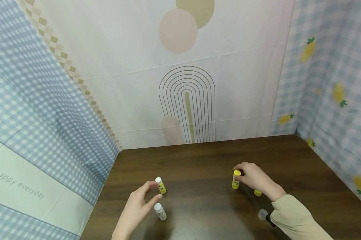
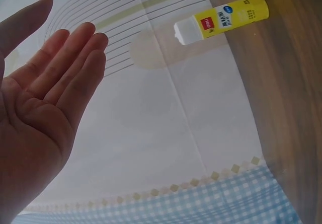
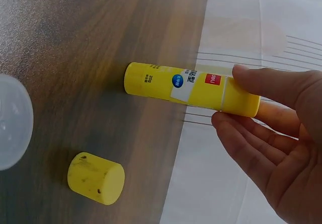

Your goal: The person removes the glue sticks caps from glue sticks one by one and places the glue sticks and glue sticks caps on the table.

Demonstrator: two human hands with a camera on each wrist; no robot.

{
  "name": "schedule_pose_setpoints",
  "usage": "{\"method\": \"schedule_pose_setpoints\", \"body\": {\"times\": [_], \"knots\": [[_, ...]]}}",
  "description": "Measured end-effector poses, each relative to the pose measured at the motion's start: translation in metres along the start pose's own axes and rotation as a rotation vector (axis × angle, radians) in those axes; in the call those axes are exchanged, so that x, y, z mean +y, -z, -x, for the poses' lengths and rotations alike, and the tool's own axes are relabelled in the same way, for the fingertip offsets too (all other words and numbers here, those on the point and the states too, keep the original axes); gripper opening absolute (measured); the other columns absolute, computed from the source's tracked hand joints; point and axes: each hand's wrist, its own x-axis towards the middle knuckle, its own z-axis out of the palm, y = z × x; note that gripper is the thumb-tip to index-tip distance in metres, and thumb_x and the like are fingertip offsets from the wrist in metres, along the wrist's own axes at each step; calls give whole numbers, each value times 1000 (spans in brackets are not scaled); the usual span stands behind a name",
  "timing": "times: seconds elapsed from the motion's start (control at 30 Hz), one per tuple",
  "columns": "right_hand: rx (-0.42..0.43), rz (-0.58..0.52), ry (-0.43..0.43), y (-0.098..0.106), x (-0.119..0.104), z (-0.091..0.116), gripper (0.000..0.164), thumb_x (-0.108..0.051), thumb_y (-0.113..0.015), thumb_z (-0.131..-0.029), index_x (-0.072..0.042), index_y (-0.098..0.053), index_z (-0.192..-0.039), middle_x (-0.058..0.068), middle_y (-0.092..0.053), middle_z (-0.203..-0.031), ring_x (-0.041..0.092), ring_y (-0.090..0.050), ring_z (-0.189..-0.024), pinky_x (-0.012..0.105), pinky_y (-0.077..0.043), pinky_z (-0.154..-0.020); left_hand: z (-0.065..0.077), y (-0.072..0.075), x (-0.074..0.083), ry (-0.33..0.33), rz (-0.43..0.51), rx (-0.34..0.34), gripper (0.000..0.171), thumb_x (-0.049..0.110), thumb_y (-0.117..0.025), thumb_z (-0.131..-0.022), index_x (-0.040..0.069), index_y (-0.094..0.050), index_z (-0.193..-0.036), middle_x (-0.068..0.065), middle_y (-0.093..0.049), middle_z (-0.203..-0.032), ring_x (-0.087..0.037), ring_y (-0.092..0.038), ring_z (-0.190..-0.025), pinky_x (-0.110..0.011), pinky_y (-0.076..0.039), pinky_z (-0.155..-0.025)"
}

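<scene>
On the right side of the table, my right hand (image 1: 252, 175) pinches the yellow-capped top of a glue stick (image 3: 171, 85) between thumb and fingers. This yellow stick stands upright, its base at the table. My left hand (image 1: 139, 201) is beside two upright sticks, thumb and fingers spread; in the left wrist view the palm shows bare. One of these is a yellow glue stick (image 2: 234, 17) with a white, capless top. Nearer the front stands a white stick (image 1: 160, 212), close to my left thumb. A loose yellow cap (image 3: 95, 177) lies near my right wrist.
A round translucent lid-like piece (image 1: 262, 214) lies by my right sleeve, with a dark band at the cuff. The dark wooden table (image 1: 198, 173) meets a white patterned cloth (image 1: 132, 100) at the back and blue checked cloths at the sides.
</scene>
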Motion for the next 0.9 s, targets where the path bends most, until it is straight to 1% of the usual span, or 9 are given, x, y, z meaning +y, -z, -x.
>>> {"method": "schedule_pose_setpoints", "body": {"times": [0.1, 0.17, 0.27, 0.47, 0.57, 0.67, 0.77, 0.8, 0.9], "knots": [[5, -10, 0, 2, 1, 1, 32, -13, -80, -86, 2, -71, -112, 6, -69, -99, 16, -63, -82, 37, -56, -71, -3, 2, 3, 4, 18, -3, 33, 14, -82, -85, 18, -68, -114, 13, -69, -114, -11, -65, -112, -32, -52, -98], [17, -30, 2, 4, 0, 3, 31, -12, -79, -86, 2, -71, -112, 5, -70, -99, 15, -64, -82, 35, -55, -69, -4, 3, 6, -10, 22, 2, 33, 14, -82, -85, 18, -68, -114, 13, -69, -114, -11, -65, -113, -32, -52, -98], [55, -100, -2, 10, -4, 5, 30, -12, -77, -89, 1, -70, -114, 5, -70, -99, 14, -64, -82, 30, -55, -67, -6, 5, 10, -37, 13, 14, 33, 15, -82, -85, 19, -69, -114, 13, -69, -114, -12, -66, -112, -33, -53, -97], [199, -326, 8, 31, -26, 9, 37, -26, -76, -91, -4, -70, -120, 10, -71, -106, 20, -70, -90, 26, -57, -69, -8, 6, 15, -62, -20, 12, 32, 17, -81, -86, 21, -68, -116, 10, -70, -115, -17, -68, -110, -37, -54, -95], [275, -385, 8, 41, -37, 11, 40, -32, -76, -91, -8, -70, -122, 10, -71, -109, 22, -70, -94, 26, -58, -71, -8, 6, 17, -64, -26, 3, 32, 19, -80, -87, 22, -68, -116, 8, -71, -116, -17, -67, -111, -39, -54, -95], [313, -409, -2, 48, -43, 13, 40, -33, -76, -91, -11, -69, -124, 9, -71, -112, 22, -70, -95, 26, -58, -71, -9, 7, 20, -74, -41, 1, 32, 20, -81, -87, 23, -68, -116, 11, -70, -114, -15, -67, -111, -40, -54, -94], [319, -422, -11, 49, -47, 15, 40, -34, -76, -91, -13, -69, -125, 7, -71, -113, 21, -70, -96, 26, -58, -72, -14, 5, 27, -98, -81, -6, 33, 20, -81, -86, 21, -68, -117, 14, -69, -112, -10, -66, -106, -38, -55, -89], [316, -430, -11, 49, -48, 16, 40, -34, -76, -91, -13, -69, -125, 7, -70, -113, 20, -70, -97, 26, -58, -73, -17, 4, 31, -111, -102, -12, 34, 21, -81, -87, 19, -68, -118, 13, -69, -109, -9, -66, -99, -36, -55, -85], [302, -481, -10, 44, -54, 18, 41, -34, -77, -90, -13, -69, -125, 9, -70, -114, 20, -69, -98, 26, -58, -74, -29, -4, 45, -192, -217, -12, 38, 22, -80, -88, 12, -67, -122, 4, -70, -111, -12, -66, -93, -36, -56, -82]]}}
